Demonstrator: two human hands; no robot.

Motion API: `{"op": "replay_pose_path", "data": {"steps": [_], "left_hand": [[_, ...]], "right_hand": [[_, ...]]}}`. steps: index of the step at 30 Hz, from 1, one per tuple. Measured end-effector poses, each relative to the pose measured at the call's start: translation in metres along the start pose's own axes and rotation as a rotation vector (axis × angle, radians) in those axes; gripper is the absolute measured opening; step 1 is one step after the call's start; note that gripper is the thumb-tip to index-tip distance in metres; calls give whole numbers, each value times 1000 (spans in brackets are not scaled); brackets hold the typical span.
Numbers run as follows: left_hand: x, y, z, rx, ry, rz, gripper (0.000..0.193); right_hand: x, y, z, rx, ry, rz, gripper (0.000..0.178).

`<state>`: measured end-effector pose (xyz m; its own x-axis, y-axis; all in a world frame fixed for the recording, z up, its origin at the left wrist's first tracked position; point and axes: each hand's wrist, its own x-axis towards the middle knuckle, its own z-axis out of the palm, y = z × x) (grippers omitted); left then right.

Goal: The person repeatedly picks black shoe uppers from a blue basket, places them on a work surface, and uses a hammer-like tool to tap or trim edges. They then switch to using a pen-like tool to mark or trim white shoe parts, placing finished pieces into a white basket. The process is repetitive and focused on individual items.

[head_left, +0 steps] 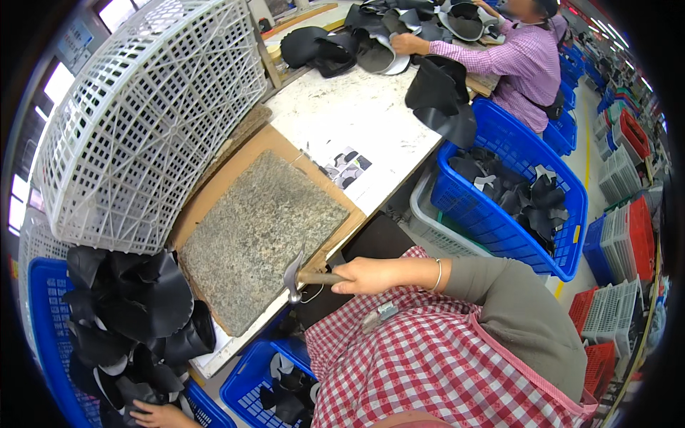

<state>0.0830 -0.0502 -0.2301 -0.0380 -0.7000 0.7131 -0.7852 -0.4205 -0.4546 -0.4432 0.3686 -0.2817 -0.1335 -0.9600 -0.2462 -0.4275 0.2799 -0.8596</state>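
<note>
My right hand (362, 275) is closed round the wooden handle of a hammer (293, 274). Its metal head is just off the near edge of a rough grey stone slab (260, 235), which lies on the bench. At the lower left, my left hand (158, 415) reaches to a heap of black leather shoe uppers (135, 307) piled in a blue basket (48, 299). Its fingers are apart and rest against the dark pieces; part of the hand is cut off by the picture's edge.
A large white plastic crate (157, 121) stands tilted behind the slab. Across the white bench (321, 107) a co-worker (524, 57) handles more black uppers (321, 50). A blue basket of black pieces (514, 189) stands right of the bench; another blue basket (239, 389) sits below it.
</note>
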Motion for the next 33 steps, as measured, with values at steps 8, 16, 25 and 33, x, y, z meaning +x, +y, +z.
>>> {"op": "replay_pose_path", "data": {"steps": [8, 16, 25, 33], "left_hand": [[64, -103, -113, -927, 387, 0, 32], [31, 10, -244, -1248, 639, 47, 36], [-88, 241, -276, -1390, -33, 810, 77], [-90, 213, -310, -1238, -91, 888, 78]], "right_hand": [[29, 3, 14, 228, 46, 34, 41], [-5, 7, 1, 182, 110, -35, 43], [-53, 49, -85, -223, 720, 10, 26], [-50, 51, -88, 93, 589, 91, 28]]}}
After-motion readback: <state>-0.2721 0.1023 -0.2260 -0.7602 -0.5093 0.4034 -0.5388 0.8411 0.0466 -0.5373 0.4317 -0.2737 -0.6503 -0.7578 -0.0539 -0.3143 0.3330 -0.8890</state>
